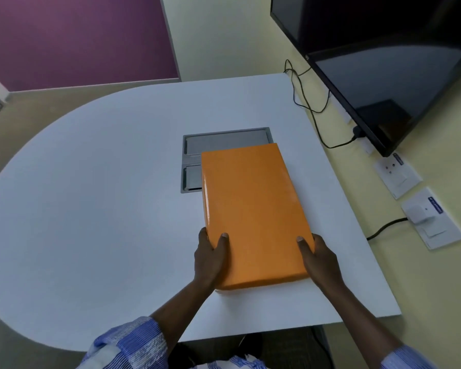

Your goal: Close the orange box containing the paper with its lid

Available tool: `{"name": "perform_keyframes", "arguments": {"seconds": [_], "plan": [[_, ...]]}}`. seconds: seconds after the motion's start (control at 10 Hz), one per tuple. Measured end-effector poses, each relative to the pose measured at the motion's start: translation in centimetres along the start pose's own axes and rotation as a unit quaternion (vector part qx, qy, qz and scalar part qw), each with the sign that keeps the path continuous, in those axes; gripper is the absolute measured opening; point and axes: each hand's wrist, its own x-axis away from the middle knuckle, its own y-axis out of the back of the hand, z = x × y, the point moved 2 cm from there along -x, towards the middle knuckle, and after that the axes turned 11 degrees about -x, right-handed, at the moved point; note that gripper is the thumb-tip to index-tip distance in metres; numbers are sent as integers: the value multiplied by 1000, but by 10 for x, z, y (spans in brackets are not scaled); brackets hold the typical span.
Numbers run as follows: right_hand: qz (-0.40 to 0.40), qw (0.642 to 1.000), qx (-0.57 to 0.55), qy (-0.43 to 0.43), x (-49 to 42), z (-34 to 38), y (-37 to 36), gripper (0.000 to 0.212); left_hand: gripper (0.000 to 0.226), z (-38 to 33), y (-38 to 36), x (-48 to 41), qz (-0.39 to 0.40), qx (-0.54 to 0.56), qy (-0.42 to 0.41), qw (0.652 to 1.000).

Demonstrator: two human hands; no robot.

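While both hands clasp the flat rectangular orange cardboard box (253, 214) near the white table's (91, 209) front right edge, its lid appears already seated. The left hand (210, 255) and right hand (318, 258) grip the near corners, thumbs on top. Uneven pressure could leave one side of the lid proud or slide the box. Behind it sits a grey recessed metal hatch (224, 141); a dark wall-mounted screen (383, 62) and cables (304, 97) line the right wall.

White table (91, 209), rounded at its left end. We see an orange box (253, 209) lying flat on it, lid on, overlapping a grey recessed panel (197, 145) set into the tabletop.
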Motion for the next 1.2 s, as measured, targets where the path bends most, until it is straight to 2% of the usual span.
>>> {"name": "perform_keyframes", "arguments": {"seconds": [0.3,0.4,0.5,0.6,0.7,1.0,1.1,1.2], "plan": [[-80,997,23,-1,-11,-35,101,46,60,-54,-80,23,105,31,-58,992],[-88,993,70,-24,-9,-36,117,51,60,-66,-98,31,141,28,-75,987],[-128,965,226,26,-3,-31,116,74,61,-71,-113,37,166,22,-91,982],[-105,946,284,118,8,-22,96,79,65,-77,-126,42,186,15,-96,978],[-59,940,304,145,14,-23,72,77,67,-85,-137,44,208,4,-119,971],[-59,937,321,124,17,-24,69,75,73,-83,-141,38,242,-31,-139,960],[-69,944,300,122,20,-9,59,75,73,-77,-133,30,234,-58,-168,956],[-40,938,299,169,23,12,32,74,75,-63,-117,16,169,-129,-177,961]]}}
